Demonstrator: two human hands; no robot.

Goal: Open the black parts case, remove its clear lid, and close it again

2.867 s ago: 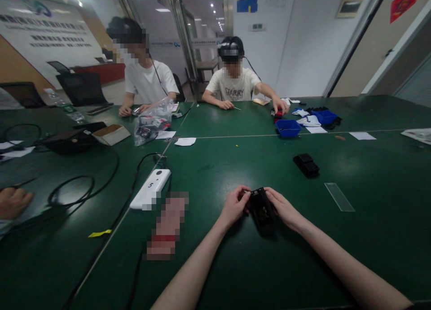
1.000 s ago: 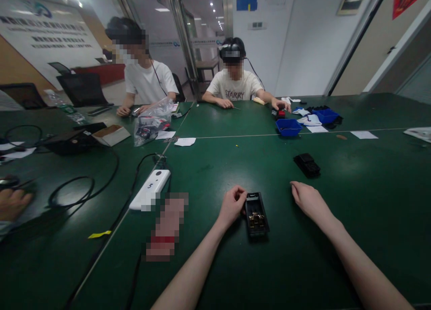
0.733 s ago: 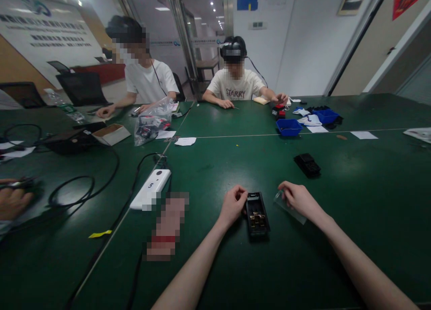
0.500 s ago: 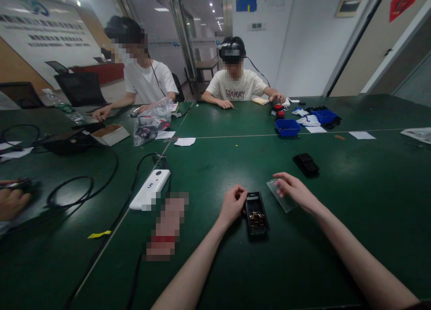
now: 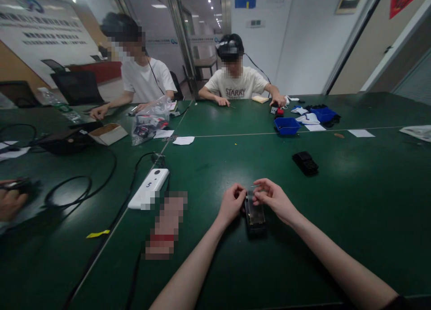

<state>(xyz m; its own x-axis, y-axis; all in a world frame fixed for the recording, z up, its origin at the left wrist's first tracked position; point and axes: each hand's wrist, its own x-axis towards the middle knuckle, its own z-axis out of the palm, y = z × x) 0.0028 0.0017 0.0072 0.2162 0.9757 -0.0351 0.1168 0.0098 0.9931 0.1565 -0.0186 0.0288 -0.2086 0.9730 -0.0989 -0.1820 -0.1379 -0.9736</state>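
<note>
A small black rectangular case (image 5: 255, 219) lies on the green table (image 5: 330, 202) in front of me, with brass parts inside. My left hand (image 5: 231, 203) is curled against the case's left top corner and steadies it. My right hand (image 5: 273, 198) pinches a clear plastic strip (image 5: 255, 210) and holds it over the open top of the case. The strip's far end is hard to make out against the case.
A second black case (image 5: 305, 162) lies further back on the right. A white power strip (image 5: 148, 187) and black cables (image 5: 69, 191) lie to the left. Blue trays (image 5: 287, 125) stand by a person seated opposite. Another person's hand (image 5: 10, 201) rests at the left edge.
My right hand left the case, reached to the right, picked up the clear strip and brought it back over the case. My left hand stayed at the case's corner.
</note>
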